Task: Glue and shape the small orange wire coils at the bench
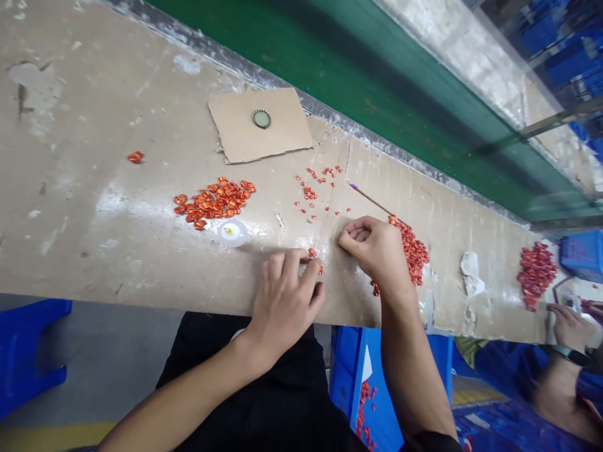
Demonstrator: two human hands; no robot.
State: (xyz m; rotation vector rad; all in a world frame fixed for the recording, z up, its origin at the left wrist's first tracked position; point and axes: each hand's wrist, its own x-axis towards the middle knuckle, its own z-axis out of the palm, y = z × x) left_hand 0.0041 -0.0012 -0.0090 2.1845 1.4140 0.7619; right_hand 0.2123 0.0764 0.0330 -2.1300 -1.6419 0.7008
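Observation:
My left hand [288, 290] rests on the worktable with curled fingers. A small shiny orange piece [320, 270] shows between its index finger and thumb, and another orange piece [312, 253] touches a fingertip. My right hand [377, 248] hovers to the right, thumb and fingers pinched together; what they hold, if anything, is hidden. Beside and partly behind that hand lies a heap of small orange pieces [414, 254]. Loose tiny orange bits [309, 193] are scattered beyond both hands. Left of my left hand sits a pile of larger striped orange pieces [219, 201].
A round white dish with a yellow spot [232, 233] is near the larger pile. A bottle cap [261, 118] lies on cardboard [277, 141]. A thin purple-tipped stick [374, 202] points toward the heap. Blue bins [348, 376] stand below. At right, another person's hand [570, 326] works near red pieces [536, 273].

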